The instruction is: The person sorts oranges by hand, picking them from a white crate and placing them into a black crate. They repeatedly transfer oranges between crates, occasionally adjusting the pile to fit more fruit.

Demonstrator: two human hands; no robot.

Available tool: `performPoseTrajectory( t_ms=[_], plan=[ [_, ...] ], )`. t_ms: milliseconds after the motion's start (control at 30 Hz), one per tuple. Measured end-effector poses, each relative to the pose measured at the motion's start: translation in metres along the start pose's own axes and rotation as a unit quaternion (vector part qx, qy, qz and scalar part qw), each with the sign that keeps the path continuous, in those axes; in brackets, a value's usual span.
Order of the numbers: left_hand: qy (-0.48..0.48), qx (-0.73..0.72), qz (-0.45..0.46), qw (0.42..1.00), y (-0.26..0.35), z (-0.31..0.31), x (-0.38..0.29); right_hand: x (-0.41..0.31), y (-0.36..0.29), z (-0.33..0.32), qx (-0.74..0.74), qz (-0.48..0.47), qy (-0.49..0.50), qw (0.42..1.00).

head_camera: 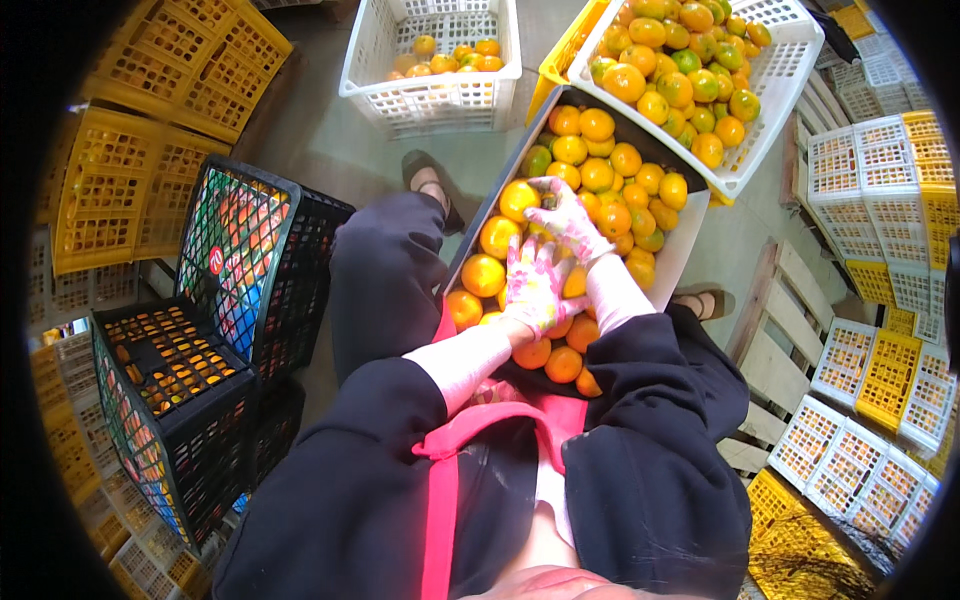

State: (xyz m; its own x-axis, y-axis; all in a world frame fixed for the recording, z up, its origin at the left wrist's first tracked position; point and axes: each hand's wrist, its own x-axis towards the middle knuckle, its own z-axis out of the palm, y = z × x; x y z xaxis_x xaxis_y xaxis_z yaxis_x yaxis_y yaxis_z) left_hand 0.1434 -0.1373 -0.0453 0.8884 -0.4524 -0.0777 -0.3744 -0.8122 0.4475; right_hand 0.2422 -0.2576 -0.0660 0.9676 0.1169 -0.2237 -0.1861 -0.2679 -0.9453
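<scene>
Between my legs is a dark-walled box (517,142) filled with orange and greenish-yellow citrus fruits, likely mandarins (598,174). My left hand (534,289), in a pink-and-white patterned glove, lies on the fruit with its fingers spread and holds nothing. Just beyond it, my right hand (568,221) wears a matching glove. Its thumb and fingers are apart at the edge of a large orange fruit (519,200); whether it grips that fruit is unclear. Bigger, deeper orange fruits line the box's left side and near end.
A white plastic crate (780,82) heaped with fruit stands beyond the box, over a yellow one (577,37). Another white crate (450,105) holds several fruits. Black crates (300,225) stand left; yellow crates (172,75) are stacked behind. Wooden pallets (784,307) lie right.
</scene>
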Motion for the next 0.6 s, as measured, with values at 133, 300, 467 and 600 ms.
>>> performPoseTrajectory(
  t_ms=[133,300,467,600],
  plan=[
    [0.048,-0.020,0.010,0.999,-0.003,-0.001,0.004,0.005,-0.008,-0.008,-0.129,0.007,-0.022,0.991],
    [0.028,-0.009,0.039,0.999,-0.012,-0.018,0.023,0.023,-0.008,-0.007,-0.215,-0.014,0.007,0.977],
    [0.027,0.033,0.030,0.999,-0.024,-0.030,0.036,0.027,-0.005,-0.001,-0.152,0.059,0.009,0.987],
    [-0.027,0.042,-0.004,0.999,-0.036,-0.029,0.043,0.015,-0.004,-0.008,-0.178,-0.056,0.020,0.982]
  ],
)
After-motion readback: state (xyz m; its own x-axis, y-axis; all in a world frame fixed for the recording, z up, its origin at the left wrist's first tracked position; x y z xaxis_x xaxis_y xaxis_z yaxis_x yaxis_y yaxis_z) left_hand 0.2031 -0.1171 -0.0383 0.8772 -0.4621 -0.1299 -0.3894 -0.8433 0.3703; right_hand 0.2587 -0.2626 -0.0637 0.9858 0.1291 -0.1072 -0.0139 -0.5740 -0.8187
